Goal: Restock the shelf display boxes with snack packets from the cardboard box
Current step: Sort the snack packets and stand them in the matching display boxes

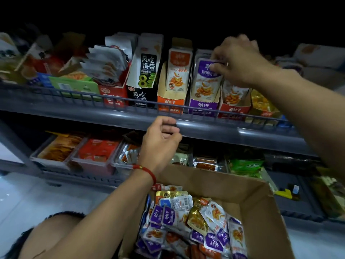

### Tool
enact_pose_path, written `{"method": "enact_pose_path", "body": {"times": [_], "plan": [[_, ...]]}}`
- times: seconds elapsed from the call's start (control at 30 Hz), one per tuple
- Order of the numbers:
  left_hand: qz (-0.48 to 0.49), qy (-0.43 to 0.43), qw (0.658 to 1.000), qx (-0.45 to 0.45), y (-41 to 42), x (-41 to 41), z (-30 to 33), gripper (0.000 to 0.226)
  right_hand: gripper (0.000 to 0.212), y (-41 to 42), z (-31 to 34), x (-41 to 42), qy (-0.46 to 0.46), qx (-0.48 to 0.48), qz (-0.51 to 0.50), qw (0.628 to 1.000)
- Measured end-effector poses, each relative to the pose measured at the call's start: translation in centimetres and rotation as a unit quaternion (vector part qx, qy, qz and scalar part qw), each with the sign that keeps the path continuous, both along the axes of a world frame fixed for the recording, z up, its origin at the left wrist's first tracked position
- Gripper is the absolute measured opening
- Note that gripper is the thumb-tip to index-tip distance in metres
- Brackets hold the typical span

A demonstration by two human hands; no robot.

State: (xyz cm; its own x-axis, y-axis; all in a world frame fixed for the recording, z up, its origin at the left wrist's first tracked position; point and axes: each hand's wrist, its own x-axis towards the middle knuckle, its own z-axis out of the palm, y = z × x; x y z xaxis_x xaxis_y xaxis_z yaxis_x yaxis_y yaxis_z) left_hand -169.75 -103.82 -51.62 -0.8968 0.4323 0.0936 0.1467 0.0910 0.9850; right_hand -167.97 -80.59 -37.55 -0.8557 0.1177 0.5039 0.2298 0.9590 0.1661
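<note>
A brown cardboard box (pixel 248 191) at the bottom right holds several loose snack packets (pixel 201 219) in purple, orange and gold. On the upper shelf stands a purple display box (pixel 202 106) with purple packets (pixel 204 81) upright in it. My right hand (pixel 237 60) pinches the top of those purple packets in the box. My left hand (pixel 160 144) hangs in front of the shelf edge above the cardboard box, fingers loosely curled, holding nothing. A red cord bracelet circles its wrist.
Orange display box (pixel 170 103), black seaweed box (pixel 142 94) and red box (pixel 234 110) flank the purple one behind a grey wire rail (pixel 112 101). The lower shelf carries clear trays (pixel 93 165) of red and orange snacks and green packets (pixel 246 165).
</note>
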Motion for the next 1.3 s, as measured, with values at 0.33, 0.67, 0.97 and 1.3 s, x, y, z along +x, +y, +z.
{"method": "enact_pose_path", "body": {"times": [0.33, 0.67, 0.97, 1.3], "plan": [[-0.007, -0.001, 1.0, -0.005, 0.3, 0.1, -0.1, 0.03, 0.039, -0.3, 0.1, -1.4, 0.002, -0.005, -0.039, 0.999], [-0.012, 0.002, 1.0, -0.026, 0.1, 0.2, -0.1, 0.03, 0.041, -0.1, -0.8, -1.3, 0.057, 0.028, -0.004, 0.998], [-0.128, 0.06, 0.971, -0.192, 0.3, 1.1, -1.9, 0.024, 0.016, -3.3, -5.8, 7.0, 0.081, -0.092, 0.184, 0.975], [-0.241, 0.242, 0.788, -0.511, -0.4, 3.4, -7.2, 0.009, 0.019, -2.5, -19.0, 16.1, -0.176, -0.264, 0.157, 0.935]]}}
